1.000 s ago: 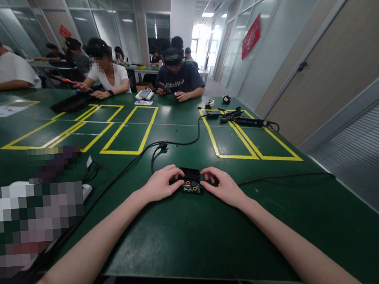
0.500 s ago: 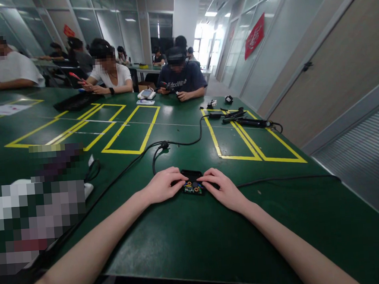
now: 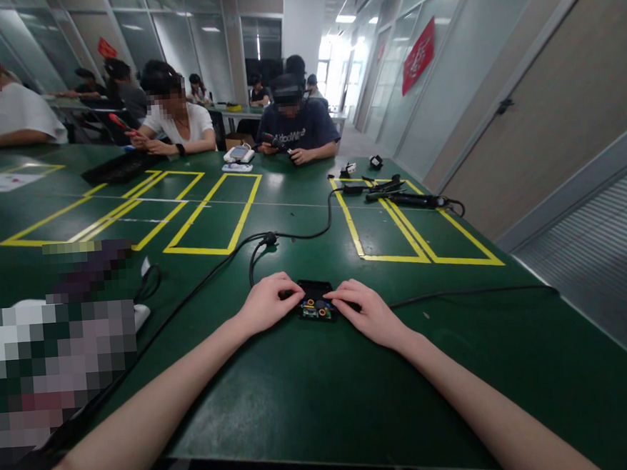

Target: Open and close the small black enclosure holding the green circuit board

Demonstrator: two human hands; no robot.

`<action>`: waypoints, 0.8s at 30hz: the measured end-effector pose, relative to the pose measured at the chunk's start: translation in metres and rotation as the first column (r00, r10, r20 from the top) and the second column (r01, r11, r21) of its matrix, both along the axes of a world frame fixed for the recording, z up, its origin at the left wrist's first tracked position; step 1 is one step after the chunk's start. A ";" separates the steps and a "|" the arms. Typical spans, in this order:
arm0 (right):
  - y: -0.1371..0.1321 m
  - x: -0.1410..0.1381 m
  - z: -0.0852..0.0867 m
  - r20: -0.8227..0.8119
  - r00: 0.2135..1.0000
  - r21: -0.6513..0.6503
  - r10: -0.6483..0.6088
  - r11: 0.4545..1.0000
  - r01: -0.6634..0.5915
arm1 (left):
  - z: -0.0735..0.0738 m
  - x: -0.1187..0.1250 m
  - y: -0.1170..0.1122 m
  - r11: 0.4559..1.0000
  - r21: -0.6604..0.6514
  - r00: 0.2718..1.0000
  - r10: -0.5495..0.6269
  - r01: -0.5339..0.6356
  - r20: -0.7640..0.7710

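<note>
Small black rectangular plastic case (image 3: pixel 316 288), lid side open and away from the wearer, flat on the glossy green tabletop (image 3: pixel 282 402). Green circuit board (image 3: pixel 317 310) with copper-coloured rings seated in the near half. Left hand (image 3: pixel 272 304) at the case's left edge: thumb and forefinger nearly together, tips touching the edge or just beside it; cannot tell whether they pinch anything. Right hand (image 3: pixel 370 313) at its right side, fingers bent, forefinger reaching over the board's far edge, thumb close below; hold, if any, hidden. Black plug on a cable (image 3: pixel 270 239) beyond the case, slightly left. Yellow tape rectangle (image 3: pixel 199 252) farther left; dark long-bodied tools (image 3: pixel 413 201) well beyond the case, to the right. White device with a screen (image 3: pixel 239 154) far beyond, left. Co-worker in a dark T-shirt (image 3: pixel 314 127) directly beyond, at the table's far side, both hands on small objects.
</note>
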State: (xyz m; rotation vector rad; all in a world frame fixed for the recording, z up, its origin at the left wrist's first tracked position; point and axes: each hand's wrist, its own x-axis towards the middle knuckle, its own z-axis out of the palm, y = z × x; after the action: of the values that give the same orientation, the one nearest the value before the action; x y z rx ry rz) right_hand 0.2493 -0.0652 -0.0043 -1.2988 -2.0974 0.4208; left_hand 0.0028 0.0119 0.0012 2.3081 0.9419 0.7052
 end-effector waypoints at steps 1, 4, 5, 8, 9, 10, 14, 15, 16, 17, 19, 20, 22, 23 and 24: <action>0.000 0.000 0.000 -0.003 1.000 0.004 0.000 1.000 0.000 | 0.000 0.001 0.001 0.999 -0.036 1.000 0.005 -0.006 -0.006; 0.001 0.000 0.000 -0.009 1.000 0.005 -0.006 1.000 0.006 | -0.001 0.003 0.002 0.996 -0.080 0.999 0.031 -0.033 -0.025; 0.001 0.000 0.000 -0.010 1.000 0.006 -0.008 1.000 0.008 | -0.002 0.003 0.003 0.996 -0.085 0.999 0.034 -0.036 -0.024; 0.001 0.000 -0.001 -0.011 1.000 0.019 -0.015 1.000 0.015 | -0.003 0.003 0.003 0.996 -0.088 1.000 0.025 -0.024 0.005; 0.001 0.000 -0.001 -0.012 1.000 0.027 -0.019 0.999 0.019 | -0.003 0.003 0.003 0.996 -0.089 1.000 0.019 -0.018 0.018; 0.001 0.000 -0.001 -0.014 1.000 0.032 -0.023 0.999 0.023 | -0.002 0.004 0.003 0.996 -0.088 0.999 0.016 -0.013 0.030; 0.000 0.000 -0.002 -0.035 0.999 0.045 -0.028 0.999 0.030 | 0.000 0.004 0.003 0.996 -0.087 0.997 0.002 0.004 0.072; 0.000 -0.001 -0.002 -0.044 0.999 0.051 -0.030 0.998 0.032 | 0.001 0.004 0.003 0.996 -0.090 0.997 -0.006 0.013 0.079; 0.000 -0.001 -0.002 -0.055 0.998 0.058 -0.036 0.998 0.039 | 0.001 0.005 0.003 0.995 -0.093 0.996 -0.014 0.022 0.086; 0.000 -0.002 -0.003 -0.069 0.996 0.063 -0.049 0.997 0.053 | 0.002 0.005 0.003 0.995 -0.096 0.996 -0.023 0.031 0.092; 0.000 -0.002 -0.005 -0.096 0.990 0.053 -0.103 0.993 0.108 | 0.002 0.005 0.003 0.994 -0.100 0.995 -0.034 0.044 0.099; 0.001 -0.003 -0.007 -0.099 0.985 0.043 -0.142 0.988 0.146 | 0.002 0.005 0.002 0.994 -0.102 0.994 -0.038 0.048 0.102; 0.003 -0.003 -0.010 -0.065 0.973 0.028 -0.222 0.974 0.224 | 0.002 0.006 0.002 0.993 -0.104 0.993 -0.042 0.054 0.106; 0.005 -0.003 -0.012 -0.034 0.968 0.027 -0.248 0.968 0.249 | 0.002 0.007 0.002 0.993 -0.106 0.993 -0.045 0.056 0.107; 0.006 -0.003 -0.014 -0.004 0.965 0.029 -0.262 0.965 0.262 | 0.002 0.007 0.001 0.993 -0.108 0.993 -0.046 0.057 0.107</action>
State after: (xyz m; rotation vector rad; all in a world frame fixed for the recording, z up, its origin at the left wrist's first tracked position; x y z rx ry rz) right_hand 0.2465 -0.0593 -0.0183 -1.5332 -1.8894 0.2741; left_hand 0.0097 0.0133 0.0032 2.1692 0.8495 0.7256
